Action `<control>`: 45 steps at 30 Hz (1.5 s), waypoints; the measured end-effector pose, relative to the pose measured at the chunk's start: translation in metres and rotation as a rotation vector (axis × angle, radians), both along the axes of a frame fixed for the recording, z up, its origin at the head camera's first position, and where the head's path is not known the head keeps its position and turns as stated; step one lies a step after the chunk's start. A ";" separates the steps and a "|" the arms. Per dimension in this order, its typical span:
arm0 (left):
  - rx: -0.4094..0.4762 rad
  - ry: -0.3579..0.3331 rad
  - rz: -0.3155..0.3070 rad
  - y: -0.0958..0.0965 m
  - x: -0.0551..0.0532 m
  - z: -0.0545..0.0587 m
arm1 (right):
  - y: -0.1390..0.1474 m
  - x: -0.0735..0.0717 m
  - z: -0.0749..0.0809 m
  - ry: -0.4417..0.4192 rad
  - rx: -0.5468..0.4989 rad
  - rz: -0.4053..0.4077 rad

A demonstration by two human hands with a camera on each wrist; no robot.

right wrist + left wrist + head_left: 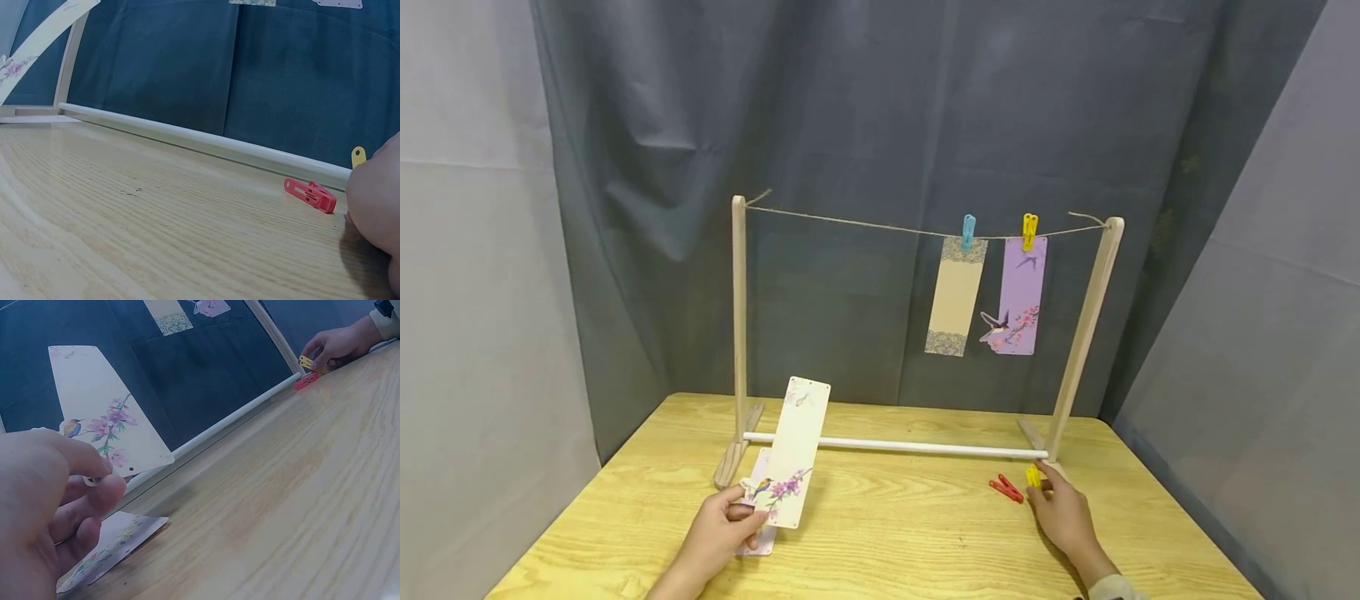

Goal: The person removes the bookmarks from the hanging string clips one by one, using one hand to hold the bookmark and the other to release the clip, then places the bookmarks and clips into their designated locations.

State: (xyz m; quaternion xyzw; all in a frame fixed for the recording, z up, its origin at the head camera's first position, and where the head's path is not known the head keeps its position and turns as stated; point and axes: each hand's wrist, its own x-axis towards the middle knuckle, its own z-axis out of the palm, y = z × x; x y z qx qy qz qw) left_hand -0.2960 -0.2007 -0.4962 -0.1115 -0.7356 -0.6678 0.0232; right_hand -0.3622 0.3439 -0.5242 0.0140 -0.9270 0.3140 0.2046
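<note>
My left hand (718,529) pinches a cream bookmark (797,450) with a bird and purple blossoms by its lower corner, tilted up off the table. Beneath it another pale, flowered bookmark (119,544) lies on the table, partly hidden. At the right, my right hand (1063,508) grips a yellow clothespin (1033,477) between thumb and fingers. Just left of that hand a red clothespin (311,195) lies on the wood. On the string hang a beige lace-patterned bookmark (956,300) under a blue clothespin (968,232) and a purple bird bookmark (1021,292) under a yellow clothespin (1029,232).
A wooden frame has a left post (740,308) and a right post (1086,333), with a string (850,221) tied between their tops. A white rod (925,448) joins them low down. Dark curtain (850,100) hangs behind the table (887,550).
</note>
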 end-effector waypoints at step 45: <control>-0.164 -0.041 -0.018 -0.010 0.021 -0.004 | 0.000 -0.001 0.000 0.013 0.053 -0.007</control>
